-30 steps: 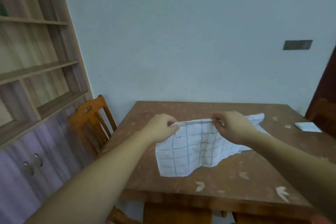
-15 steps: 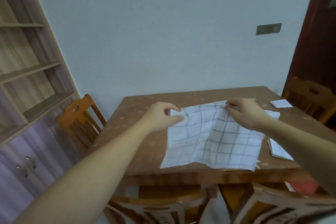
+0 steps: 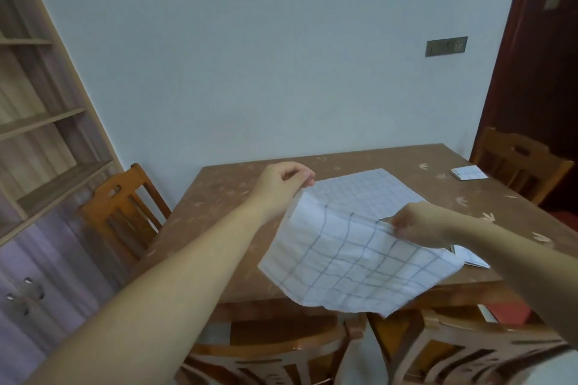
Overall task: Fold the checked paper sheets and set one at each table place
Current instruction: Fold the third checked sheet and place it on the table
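Pale blue wall (image 3: 266, 56) fills most of what I see, with a grey socket plate (image 3: 446, 46) on it near the dark red door (image 3: 541, 72) at the right. Wooden shelves (image 3: 40, 122) stand at the left.

Next comes the brown desk (image 3: 225, 216), pushed against the wall and dotted with small pale leaf shapes. I count 4 wooden chairs: 1 at the left side (image 3: 120, 212), 1 at the far right (image 3: 516, 162), and 2 tucked under the near edge (image 3: 269, 356).

Over the desk I hold up the big checked sheet (image 3: 353, 262). It is white with thin dark lines. Its low part hangs past the near edge of the desk. Under it, another checked sheet (image 3: 369, 191) lies flat on the desk.

My left hand (image 3: 281, 184) is raised, and its fingers are pinched tight on the top left corner of the big sheet. My right hand (image 3: 419, 225) sits lower, and its fingers are pinched on the top edge of the same sheet.

A small folded sheet (image 3: 468, 172) lies on the desk in front of the far right chair. Another folded sheet (image 3: 472, 258) peeks out near my right wrist, partly hidden by the big sheet and my arm.
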